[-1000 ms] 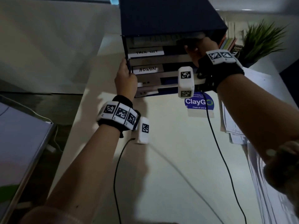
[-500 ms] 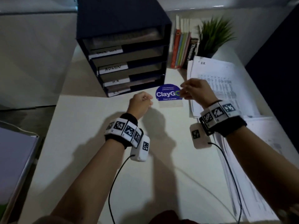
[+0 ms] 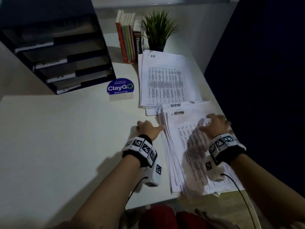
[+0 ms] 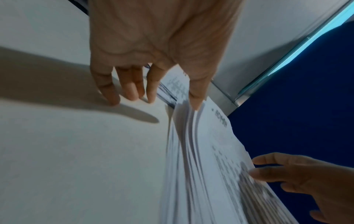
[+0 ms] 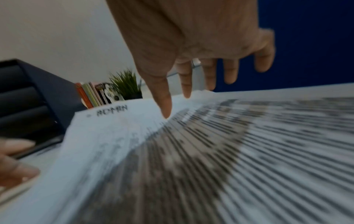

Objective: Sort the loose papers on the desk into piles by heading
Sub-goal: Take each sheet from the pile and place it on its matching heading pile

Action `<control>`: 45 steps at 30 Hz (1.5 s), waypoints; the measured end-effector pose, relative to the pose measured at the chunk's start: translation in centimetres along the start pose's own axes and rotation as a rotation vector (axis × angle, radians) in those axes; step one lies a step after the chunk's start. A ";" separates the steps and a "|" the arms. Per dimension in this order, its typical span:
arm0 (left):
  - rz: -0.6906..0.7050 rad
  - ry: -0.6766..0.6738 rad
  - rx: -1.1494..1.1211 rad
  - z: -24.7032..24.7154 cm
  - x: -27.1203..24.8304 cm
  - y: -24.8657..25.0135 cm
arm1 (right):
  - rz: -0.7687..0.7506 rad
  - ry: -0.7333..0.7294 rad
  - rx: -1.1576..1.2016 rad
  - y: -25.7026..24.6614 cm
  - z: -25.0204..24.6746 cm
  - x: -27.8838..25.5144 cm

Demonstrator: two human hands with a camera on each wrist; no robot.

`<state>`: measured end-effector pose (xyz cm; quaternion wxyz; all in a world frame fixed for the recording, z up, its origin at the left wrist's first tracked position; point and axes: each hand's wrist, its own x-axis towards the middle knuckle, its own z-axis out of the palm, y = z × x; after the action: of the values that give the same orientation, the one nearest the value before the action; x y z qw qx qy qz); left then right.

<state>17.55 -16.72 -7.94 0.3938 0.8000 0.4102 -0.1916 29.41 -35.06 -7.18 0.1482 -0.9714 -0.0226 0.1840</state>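
Resting at lower right of the frame on a white table [image 3: 69, 146], a stack of papers headed ADMIN [image 3: 178, 129] lies below another stack headed HR [image 3: 166, 80]. Left hand [image 3: 148, 129], fingers relaxed, touches the ADMIN stack's left edge with its thumb. Right hand [image 3: 212, 124], fingers spread, presses on top.

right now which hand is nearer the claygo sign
Left. The left hand rests on the desk by the ADMIN pile's left edge, below the ClayGo sign. The right hand lies on that pile, farther right.
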 end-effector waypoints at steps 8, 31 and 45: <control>0.052 -0.032 -0.305 4.3 -1.9 3.8 | 0.011 -0.049 0.057 3.1 1.3 0.6; 0.374 0.709 -0.865 -11.9 -5.0 -0.7 | -0.616 0.091 0.877 -11.9 -2.5 -7.6; 0.602 0.513 -1.107 -15.9 -6.3 -8.9 | -0.618 0.078 1.207 -17.1 1.7 -10.9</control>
<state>6.41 -4.21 1.63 0.6716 0.5800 0.2878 0.3601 18.82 -19.29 0.24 0.7108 -0.6735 -0.1872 0.0786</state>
